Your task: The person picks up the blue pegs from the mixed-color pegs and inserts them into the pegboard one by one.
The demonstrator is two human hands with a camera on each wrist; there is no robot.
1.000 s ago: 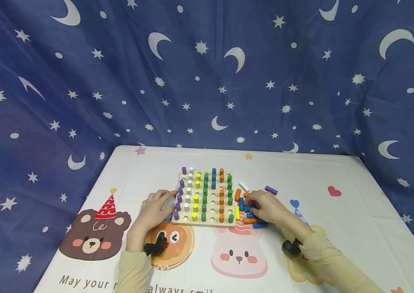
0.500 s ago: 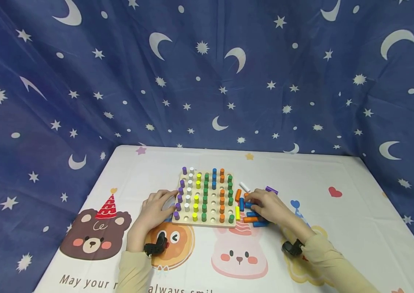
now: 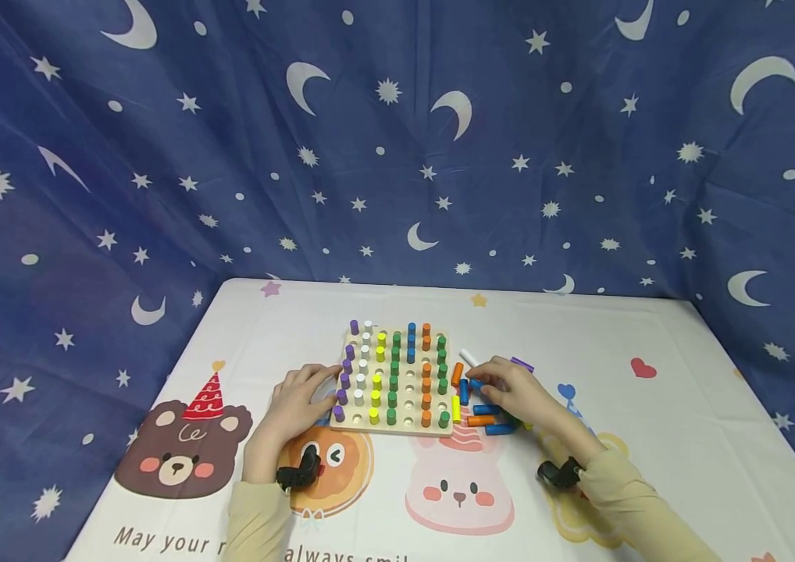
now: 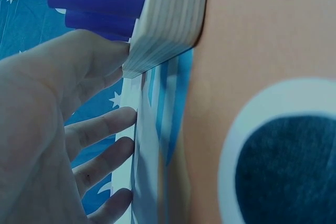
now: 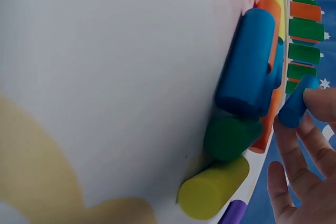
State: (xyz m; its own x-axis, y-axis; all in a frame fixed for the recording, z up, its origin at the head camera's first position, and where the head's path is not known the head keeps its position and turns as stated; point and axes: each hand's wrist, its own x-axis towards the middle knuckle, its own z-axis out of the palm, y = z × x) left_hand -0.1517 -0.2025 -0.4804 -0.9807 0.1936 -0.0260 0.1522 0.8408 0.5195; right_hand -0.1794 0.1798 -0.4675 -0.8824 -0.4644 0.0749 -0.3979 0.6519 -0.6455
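Observation:
A wooden pegboard (image 3: 401, 426) with rows of purple, white, yellow, green, blue and orange pegs lies at the table's middle. My left hand (image 3: 299, 406) is at its left edge; in the left wrist view the thumb (image 4: 100, 48) touches the board's side near a corner, with the other fingers spread. Beside the board's right edge, my right hand (image 3: 513, 393) pinches a blue peg (image 5: 298, 100) between thumb and fingers. Under and around that hand lie loose pegs, among them an orange peg (image 3: 480, 421), a yellow peg (image 3: 456, 409) and a green peg (image 5: 231, 137).
A white peg (image 3: 467, 357) and a purple peg (image 3: 522, 364) lie at the far side of the loose pile. The white tablecloth (image 3: 580, 328) has printed cartoon animals. A blue star-and-moon curtain (image 3: 397, 156) hangs behind the table.
My right hand has drawn a blue peg from the loose pile and shifted slightly left and away from me. The pegs beneath have shifted a little. My left hand stays in place.

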